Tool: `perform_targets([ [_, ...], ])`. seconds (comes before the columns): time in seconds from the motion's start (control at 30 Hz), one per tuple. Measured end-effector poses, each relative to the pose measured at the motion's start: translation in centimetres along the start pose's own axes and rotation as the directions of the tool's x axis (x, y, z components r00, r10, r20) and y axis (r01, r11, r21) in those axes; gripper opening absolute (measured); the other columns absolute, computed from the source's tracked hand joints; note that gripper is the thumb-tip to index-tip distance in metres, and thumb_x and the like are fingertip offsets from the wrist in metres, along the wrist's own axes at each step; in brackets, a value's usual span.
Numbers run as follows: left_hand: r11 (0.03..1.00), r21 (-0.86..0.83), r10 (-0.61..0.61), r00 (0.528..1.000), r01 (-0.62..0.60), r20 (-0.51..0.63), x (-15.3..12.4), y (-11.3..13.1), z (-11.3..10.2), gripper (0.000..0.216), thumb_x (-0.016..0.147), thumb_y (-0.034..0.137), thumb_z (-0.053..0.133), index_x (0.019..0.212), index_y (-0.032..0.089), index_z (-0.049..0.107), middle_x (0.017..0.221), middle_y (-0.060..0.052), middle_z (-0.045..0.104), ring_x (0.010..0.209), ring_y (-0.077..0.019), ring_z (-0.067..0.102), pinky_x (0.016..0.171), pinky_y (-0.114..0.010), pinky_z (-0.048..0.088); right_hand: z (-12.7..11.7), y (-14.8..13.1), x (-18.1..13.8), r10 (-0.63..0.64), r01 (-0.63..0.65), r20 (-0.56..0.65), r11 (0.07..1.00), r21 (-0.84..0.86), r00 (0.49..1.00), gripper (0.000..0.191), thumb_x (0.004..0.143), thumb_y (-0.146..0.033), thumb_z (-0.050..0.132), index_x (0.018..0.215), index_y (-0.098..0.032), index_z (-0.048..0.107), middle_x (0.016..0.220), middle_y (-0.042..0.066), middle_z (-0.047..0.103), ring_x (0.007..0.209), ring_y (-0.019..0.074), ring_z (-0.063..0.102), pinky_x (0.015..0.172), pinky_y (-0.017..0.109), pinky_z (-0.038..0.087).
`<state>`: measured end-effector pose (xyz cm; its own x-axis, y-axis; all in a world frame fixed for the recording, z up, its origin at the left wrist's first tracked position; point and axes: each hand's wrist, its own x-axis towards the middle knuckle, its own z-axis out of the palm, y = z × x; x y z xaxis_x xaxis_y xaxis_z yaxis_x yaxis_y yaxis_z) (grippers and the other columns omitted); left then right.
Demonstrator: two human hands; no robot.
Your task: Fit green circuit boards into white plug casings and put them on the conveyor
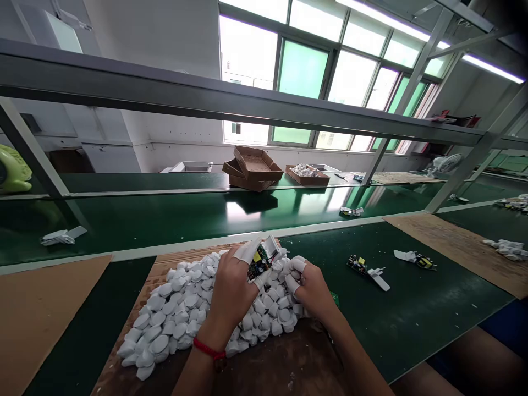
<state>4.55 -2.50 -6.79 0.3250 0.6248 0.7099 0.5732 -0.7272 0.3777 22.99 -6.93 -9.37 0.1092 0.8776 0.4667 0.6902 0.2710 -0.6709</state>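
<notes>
My left hand (233,289), with white finger covers and a red cord bracelet on the wrist, is closed on a small circuit board (259,260) tilted above the pile. The board bears a yellow component, and a white plastic piece (271,246) with thin wires sits at its upper end. My right hand (311,286), also wearing white finger covers, is pinched just right of the board; what lies between its fingertips is hidden. Beneath both hands spreads a heap of small white plastic caps (175,311) on a brown board (297,363).
Two circuit boards with white plastic pieces (365,266) (416,258) lie on the green table at right. Similar assemblies rest on the green belt (185,214) beyond. Cardboard trays (256,165) stand behind it. A metal shelf beam (206,102) crosses above.
</notes>
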Motion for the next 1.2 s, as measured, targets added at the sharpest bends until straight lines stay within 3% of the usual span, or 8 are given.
perform_targets([
  [0.07, 1.000, -0.014, -0.012, 1.000, 0.012, 0.016, 0.0, 0.2, 0.0, 0.051, 0.075, 0.015, 0.058, 0.126, 0.017, 0.056, 0.103, -0.013, 0.067, 0.101, -0.0323, 0.059, 0.084, -0.046, 0.050, -0.2, -0.2, -0.1, 0.039, -0.040, 0.049, 0.999, 0.035, 0.998, 0.012, 0.072, -0.016, 0.049, 0.072, -0.018, 0.061, 0.065, 0.001, 0.049, 0.061, 0.0165, 0.045, 0.053, 0.025, 0.034],
  [0.17, 0.996, -0.057, -0.063, 0.997, 0.065, 0.043, 0.1, 0.5, -0.2, 0.050, 0.074, 0.016, 0.060, 0.124, 0.018, 0.058, 0.101, -0.012, 0.069, 0.101, -0.0314, 0.059, 0.086, -0.045, 0.050, -0.7, -0.2, -0.1, 0.127, -0.155, 0.128, 0.958, 0.241, 0.984, 0.019, 0.075, -0.020, 0.051, 0.088, -0.019, 0.065, 0.062, -0.001, 0.050, 0.057, 0.0156, 0.045, 0.053, 0.026, 0.035],
  [0.33, 0.960, -0.188, -0.190, 0.977, 0.206, 0.098, 0.5, 1.0, -0.6, 0.050, 0.075, 0.027, 0.064, 0.125, 0.023, 0.058, 0.110, -0.009, 0.068, 0.101, -0.0282, 0.061, 0.084, -0.040, 0.052, -0.8, 0.4, 0.2, 0.320, -0.230, -0.091, 0.825, 0.516, 0.943, 0.025, 0.076, -0.027, 0.057, 0.098, -0.018, 0.066, 0.073, 0.001, 0.057, 0.063, 0.0154, 0.046, 0.062, 0.028, 0.041],
  [0.47, 0.938, -0.230, -0.234, 0.963, 0.260, 0.133, 0.5, 1.0, -0.7, 0.052, 0.074, 0.035, 0.066, 0.124, 0.023, 0.059, 0.112, -0.010, 0.068, 0.102, -0.0279, 0.061, 0.086, -0.041, 0.051, -0.9, 0.9, 0.7, 0.514, -0.231, -0.169, 0.624, 0.746, 0.841, 0.031, 0.070, -0.028, 0.062, 0.100, -0.021, 0.067, 0.081, 0.001, 0.055, 0.069, 0.0151, 0.046, 0.066, 0.027, 0.042],
  [0.63, 0.931, -0.234, -0.248, 0.955, 0.282, 0.163, 0.4, 1.0, -0.4, 0.054, 0.074, 0.036, 0.066, 0.125, 0.022, 0.059, 0.112, -0.012, 0.067, 0.102, -0.0284, 0.061, 0.086, -0.042, 0.051, -1.5, 0.4, 1.0, 0.540, -0.156, -0.103, 0.412, 0.898, 0.835, 0.043, 0.053, -0.014, 0.064, 0.094, -0.023, 0.067, 0.086, 0.000, 0.057, 0.071, 0.0128, 0.049, 0.069, 0.026, 0.044],
  [0.8, 0.905, -0.262, -0.296, 0.938, 0.335, 0.178, 0.4, 0.9, -0.5, 0.053, 0.071, 0.038, 0.068, 0.121, 0.020, 0.062, 0.105, -0.012, 0.068, 0.100, -0.0289, 0.062, 0.086, -0.043, 0.051, -1.6, -0.1, 0.9, 0.424, -0.086, -0.092, 0.383, 0.920, 0.901, 0.042, 0.053, -0.012, 0.070, 0.092, -0.024, 0.063, 0.079, -0.004, 0.052, 0.067, 0.0089, 0.048, 0.065, 0.022, 0.045],
  [0.97, 0.887, -0.268, -0.343, 0.925, 0.376, 0.164, 0.4, 0.8, -0.6, 0.053, 0.071, 0.041, 0.069, 0.119, 0.019, 0.064, 0.109, -0.013, 0.068, 0.099, -0.0287, 0.063, 0.084, -0.042, 0.052, -1.5, 0.0, 1.0, 0.471, -0.111, -0.075, 0.355, 0.928, 0.879, 0.043, 0.046, -0.009, 0.078, 0.083, -0.023, 0.061, 0.068, -0.007, 0.047, 0.058, 0.0055, 0.043, 0.055, 0.015, 0.040],
  [1.2, 0.899, -0.265, -0.314, 0.935, 0.349, 0.166, 0.5, 1.0, -0.4, 0.052, 0.071, 0.039, 0.069, 0.120, 0.021, 0.063, 0.105, -0.011, 0.070, 0.096, -0.0279, 0.063, 0.081, -0.040, 0.053, -1.4, 0.1, 1.2, 0.503, -0.147, -0.050, 0.344, 0.928, 0.863, 0.041, 0.045, -0.014, 0.083, 0.079, -0.022, 0.061, 0.073, -0.004, 0.056, 0.061, 0.0078, 0.050, 0.059, 0.020, 0.046],
])
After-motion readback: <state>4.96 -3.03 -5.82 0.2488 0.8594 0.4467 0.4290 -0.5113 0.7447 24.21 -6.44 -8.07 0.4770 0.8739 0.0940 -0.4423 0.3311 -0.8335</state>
